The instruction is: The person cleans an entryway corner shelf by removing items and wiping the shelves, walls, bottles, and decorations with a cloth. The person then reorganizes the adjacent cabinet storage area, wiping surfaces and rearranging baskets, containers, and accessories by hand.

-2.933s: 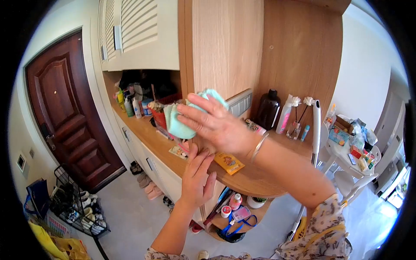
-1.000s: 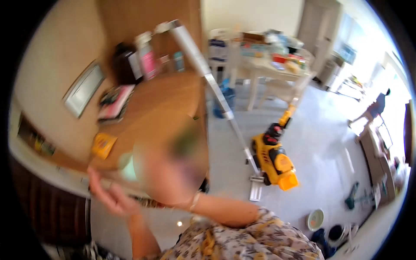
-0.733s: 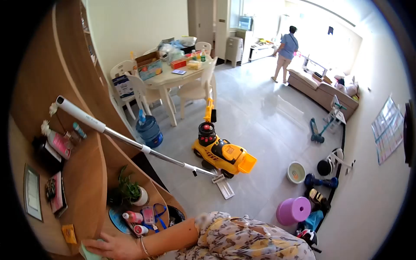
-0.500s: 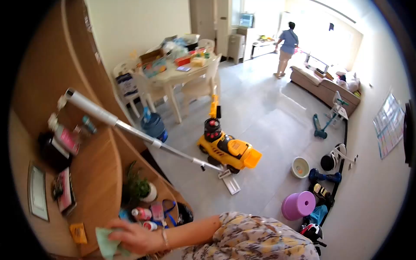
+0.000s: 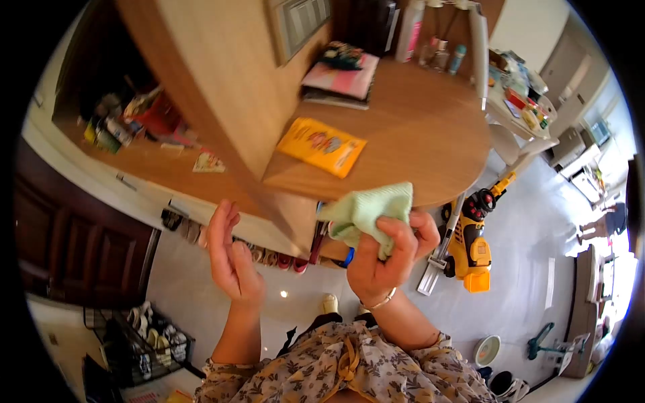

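A pale green cloth (image 5: 366,208) is pinched in my right hand (image 5: 390,258), just off the front edge of the rounded wooden shelf (image 5: 423,141). My left hand (image 5: 232,258) is raised to the left of it, fingers extended and holding nothing. On the shelf, a yellow packet (image 5: 322,146) lies flat beyond the cloth. Behind it is a small stack of books (image 5: 342,77) with a dark patterned item on top.
Bottles (image 5: 440,55) and a white vacuum tube (image 5: 480,54) stand at the shelf's far side. A yellow toy vehicle (image 5: 470,245) sits on the floor at right. A wire shoe rack (image 5: 144,342) is at lower left. Another person (image 5: 605,221) is at far right.
My view has swung left and down toward the shelf. The right hand, with the cloth, is now in front of the shelf edge, and my left hand has come into view.
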Demonstrator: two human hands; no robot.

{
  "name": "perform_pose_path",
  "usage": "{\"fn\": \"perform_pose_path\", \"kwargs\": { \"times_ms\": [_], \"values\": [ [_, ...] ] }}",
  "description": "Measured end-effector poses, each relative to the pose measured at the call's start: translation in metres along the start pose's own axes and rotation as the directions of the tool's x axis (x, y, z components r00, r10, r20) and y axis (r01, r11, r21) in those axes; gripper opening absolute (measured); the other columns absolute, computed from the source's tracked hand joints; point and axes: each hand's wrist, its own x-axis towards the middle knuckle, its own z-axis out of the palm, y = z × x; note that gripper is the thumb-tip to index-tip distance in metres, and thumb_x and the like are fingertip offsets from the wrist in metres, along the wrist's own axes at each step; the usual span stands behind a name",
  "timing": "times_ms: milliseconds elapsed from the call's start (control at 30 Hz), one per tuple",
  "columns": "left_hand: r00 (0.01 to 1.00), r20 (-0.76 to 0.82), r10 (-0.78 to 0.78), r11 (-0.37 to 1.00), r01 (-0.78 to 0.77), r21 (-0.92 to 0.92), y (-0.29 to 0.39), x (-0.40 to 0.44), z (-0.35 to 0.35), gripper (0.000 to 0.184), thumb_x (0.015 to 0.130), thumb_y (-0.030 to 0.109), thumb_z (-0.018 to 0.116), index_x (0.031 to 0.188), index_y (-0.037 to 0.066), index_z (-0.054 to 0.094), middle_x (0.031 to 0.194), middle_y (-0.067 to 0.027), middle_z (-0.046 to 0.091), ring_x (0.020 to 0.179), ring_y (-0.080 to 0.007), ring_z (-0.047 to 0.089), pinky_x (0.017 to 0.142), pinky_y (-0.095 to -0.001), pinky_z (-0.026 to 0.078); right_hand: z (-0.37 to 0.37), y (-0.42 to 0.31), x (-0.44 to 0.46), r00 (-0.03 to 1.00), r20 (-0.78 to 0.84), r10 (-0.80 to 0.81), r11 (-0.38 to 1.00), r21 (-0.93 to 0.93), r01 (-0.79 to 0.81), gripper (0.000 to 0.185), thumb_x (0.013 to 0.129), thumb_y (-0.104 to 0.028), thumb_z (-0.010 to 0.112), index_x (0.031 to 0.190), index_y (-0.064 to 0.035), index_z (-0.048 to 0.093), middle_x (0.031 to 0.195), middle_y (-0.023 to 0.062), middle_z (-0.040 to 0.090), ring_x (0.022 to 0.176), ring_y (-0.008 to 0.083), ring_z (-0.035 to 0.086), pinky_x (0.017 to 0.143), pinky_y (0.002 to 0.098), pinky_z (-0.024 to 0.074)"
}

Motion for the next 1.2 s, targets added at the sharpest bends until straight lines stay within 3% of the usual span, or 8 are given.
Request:
{"fn": "perform_pose_path", "kwargs": {
  "times_ms": [267, 467, 633, 733, 967, 1033, 1133, 1200],
  "values": [
    [0.957, -0.193, -0.216, 0.973, 0.193, -0.13, 0.005, -0.054, -0.017, 0.043, 0.102, 0.016, 0.038, 0.141, -0.004, 0.038, 0.137, -0.019, 0.05, 0.116, -0.0256, 0.055, 0.097, -0.0384, 0.044, 0.068, 0.002, -0.043, 0.872, 0.399, -0.284, 0.956, 0.192, 0.223, 0.05, 0.069, -0.003, 0.076, 0.117, -0.009, 0.064, 0.123, 0.0178, 0.042, 0.11, 0.0352, 0.045, 0.094, 0.0409, 0.0396],
    [0.92, -0.196, -0.34, 0.94, 0.332, -0.075, 0.027, -0.092, -0.013, 0.042, 0.101, 0.016, 0.041, 0.139, -0.001, 0.041, 0.133, -0.017, 0.053, 0.106, -0.0221, 0.057, 0.09, -0.0327, 0.044, 0.075, 0.035, -0.112, 0.834, 0.472, -0.284, 0.956, 0.211, 0.206, 0.055, 0.074, 0.002, 0.057, 0.127, -0.0131, 0.059, 0.134, 0.0193, 0.043, 0.122, 0.0386, 0.044, 0.104, 0.0437, 0.0395],
    [0.849, -0.188, -0.493, 0.869, 0.474, -0.14, 0.041, -0.118, -0.008, 0.042, 0.1, 0.015, 0.046, 0.139, 0.001, 0.04, 0.13, -0.0156, 0.054, 0.102, -0.02, 0.057, 0.09, -0.0335, 0.045, 0.045, 0.067, -0.152, 0.584, 0.797, -0.156, 0.988, 0.139, 0.074, 0.071, 0.066, 0.007, 0.061, 0.133, -0.0142, 0.055, 0.137, 0.0193, 0.039, 0.121, 0.0394, 0.042, 0.103, 0.0424, 0.0422],
    [0.852, -0.173, -0.495, 0.868, 0.478, -0.132, 0.047, -0.127, -0.019, 0.043, 0.099, 0.013, 0.048, 0.14, 0.002, 0.04, 0.129, -0.0146, 0.053, 0.101, -0.0184, 0.057, 0.09, -0.0333, 0.045, 0.041, 0.071, -0.156, 0.54, 0.833, -0.122, 0.992, 0.121, 0.038, 0.063, 0.065, 0.009, 0.06, 0.125, -0.0099, 0.061, 0.13, 0.021, 0.043, 0.114, 0.0397, 0.046, 0.097, 0.0434, 0.0451],
    [0.847, -0.16, -0.507, 0.86, 0.51, -0.022, 0.013, -0.111, -0.054, 0.042, 0.097, 0.008, 0.05, 0.138, 0.002, 0.042, 0.124, -0.0138, 0.054, 0.096, -0.0169, 0.059, 0.09, -0.0307, 0.047, 0.039, -0.015, -0.068, 0.749, 0.62, -0.234, 0.953, 0.298, 0.051, 0.047, 0.069, 0.009, 0.061, 0.115, -0.0017, 0.066, 0.117, 0.0221, 0.049, 0.103, 0.0386, 0.05, 0.089, 0.0418, 0.0453],
    [0.859, -0.186, -0.478, 0.878, 0.475, -0.061, -0.014, -0.09, -0.061, 0.041, 0.097, 0.008, 0.051, 0.137, 0.002, 0.043, 0.124, -0.0133, 0.055, 0.096, -0.0167, 0.059, 0.089, -0.0307, 0.047, 0.053, -0.029, -0.055, 0.704, 0.61, -0.363, 0.913, 0.382, 0.139, 0.047, 0.072, 0.008, 0.061, 0.117, -0.0015, 0.065, 0.119, 0.022, 0.048, 0.103, 0.0384, 0.05, 0.09, 0.0424, 0.045],
    [0.87, -0.227, -0.437, 0.898, 0.411, -0.157, -0.065, -0.049, -0.074, 0.04, 0.096, 0.01, 0.053, 0.135, 0.001, 0.046, 0.122, -0.0122, 0.056, 0.096, -0.0163, 0.06, 0.089, -0.0313, 0.048, 0.086, -0.041, -0.053, 0.576, 0.733, -0.362, 0.932, 0.293, 0.212, 0.047, 0.076, 0.006, 0.058, 0.123, -0.0017, 0.061, 0.123, 0.0225, 0.046, 0.103, 0.0386, 0.05, 0.091, 0.0437, 0.0447],
    [0.914, -0.194, -0.355, 0.935, 0.344, -0.09, -0.094, -0.014, -0.091, 0.04, 0.096, 0.011, 0.054, 0.134, 0.002, 0.047, 0.122, -0.0115, 0.056, 0.096, -0.0169, 0.06, 0.089, -0.0321, 0.048, 0.111, -0.045, -0.064, 0.585, 0.738, -0.337, 0.94, 0.226, 0.256, 0.049, 0.079, 0.002, 0.055, 0.128, -0.0012, 0.055, 0.127, 0.0241, 0.043, 0.107, 0.0398, 0.049, 0.093, 0.0447, 0.045]
  ]
}}
